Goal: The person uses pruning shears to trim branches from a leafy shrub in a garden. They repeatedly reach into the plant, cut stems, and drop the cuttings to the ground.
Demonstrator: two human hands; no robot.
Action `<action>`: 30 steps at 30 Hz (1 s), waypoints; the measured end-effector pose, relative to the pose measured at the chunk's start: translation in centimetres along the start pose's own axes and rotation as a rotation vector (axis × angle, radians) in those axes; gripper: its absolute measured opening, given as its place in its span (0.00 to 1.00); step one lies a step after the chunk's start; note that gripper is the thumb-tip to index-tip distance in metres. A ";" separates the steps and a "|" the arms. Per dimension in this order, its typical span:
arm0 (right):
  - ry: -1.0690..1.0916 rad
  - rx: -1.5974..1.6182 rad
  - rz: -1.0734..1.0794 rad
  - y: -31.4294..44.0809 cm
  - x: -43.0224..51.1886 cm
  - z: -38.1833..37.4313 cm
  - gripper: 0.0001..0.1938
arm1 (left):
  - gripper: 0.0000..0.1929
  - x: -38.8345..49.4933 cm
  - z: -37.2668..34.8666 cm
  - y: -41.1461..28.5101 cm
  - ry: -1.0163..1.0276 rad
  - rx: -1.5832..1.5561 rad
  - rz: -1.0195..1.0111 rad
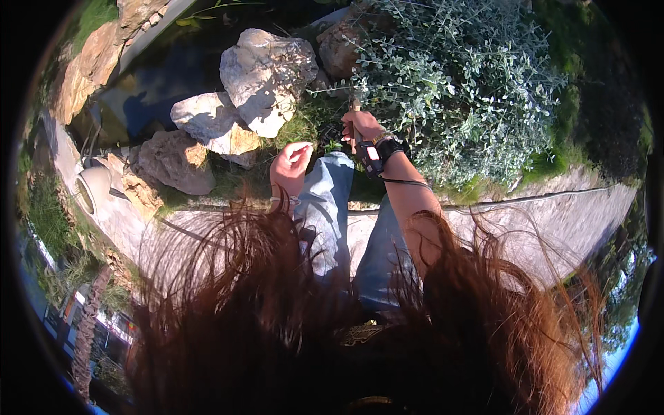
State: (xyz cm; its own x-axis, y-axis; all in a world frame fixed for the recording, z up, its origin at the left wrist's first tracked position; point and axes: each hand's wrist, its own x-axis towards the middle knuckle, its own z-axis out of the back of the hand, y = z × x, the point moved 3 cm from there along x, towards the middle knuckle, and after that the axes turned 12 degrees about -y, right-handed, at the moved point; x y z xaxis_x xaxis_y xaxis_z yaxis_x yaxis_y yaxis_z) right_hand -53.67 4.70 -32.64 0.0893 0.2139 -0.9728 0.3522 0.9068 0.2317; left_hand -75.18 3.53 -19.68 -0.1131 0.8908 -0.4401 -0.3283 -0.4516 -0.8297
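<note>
My right hand (363, 127) is closed around a wooden handle (356, 106), whose pale end sticks out past the fingers on the far side. Whatever lies at the tool's other end is hidden. A device on a dark strap (372, 154) sits at my right wrist. My left hand (291, 163) is raised beside my knee, fingers curled in with the tips near the thumb; whether anything small is pinched there cannot be made out. Between and beyond the hands are grass (296, 122) and low green leaves. A silvery-leaved shrub (456, 93) spreads right beside my right hand.
Large pale rocks (270, 78) stand ahead to the left, bordering dark water (161, 78). A thin hose or cable (539, 196) runs along the paved path (565, 223). A clay-coloured pot (93, 189) lies tipped at far left. Loose hair covers the lower view.
</note>
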 end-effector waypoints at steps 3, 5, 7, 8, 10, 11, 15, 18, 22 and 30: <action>-0.249 -0.130 0.203 0.3 0.0 -0.3 0.13 | 0.10 0.8 1.1 1.0 -0.019 -0.003 0.088; -0.269 -0.221 0.254 0.0 -0.6 -0.4 0.16 | 0.10 1.3 1.6 1.3 -0.033 0.002 0.114; -0.239 -0.220 0.215 -1.0 -1.5 -0.2 0.16 | 0.11 2.1 1.3 1.1 0.007 -0.029 0.104; -0.132 -0.225 0.174 -1.5 -2.1 0.2 0.15 | 0.10 2.4 1.0 1.0 0.018 -0.044 0.115; 0.047 -0.119 0.000 -2.6 -3.0 0.5 0.14 | 0.10 3.0 0.3 0.6 0.031 -0.035 0.105; 0.036 -0.134 -0.084 -2.9 -3.3 0.8 0.14 | 0.10 3.3 -0.1 0.3 0.046 -0.023 0.087; -0.066 -0.093 0.048 -1.8 -3.6 2.5 0.11 | 0.10 3.5 -1.5 -1.0 0.079 0.079 0.034; -0.031 -0.027 -0.067 0.2 -2.0 2.9 0.11 | 0.10 3.4 -1.8 -1.7 0.111 0.109 0.019; -0.142 -0.017 0.102 2.6 -0.3 3.3 0.11 | 0.10 2.6 -1.6 -1.4 0.137 0.089 0.024; 0.003 0.064 -0.079 -1.7 -3.6 4.5 0.11 | 0.10 1.9 -1.4 -0.8 0.163 0.141 0.007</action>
State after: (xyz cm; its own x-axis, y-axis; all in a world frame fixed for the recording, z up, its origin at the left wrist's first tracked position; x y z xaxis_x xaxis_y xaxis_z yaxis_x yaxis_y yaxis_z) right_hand -50.41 0.72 -29.56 0.0562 0.1434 -0.9881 0.4165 0.8960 0.1538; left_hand -73.85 5.53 -20.36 0.0335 0.8628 -0.5045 -0.4570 -0.4357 -0.7754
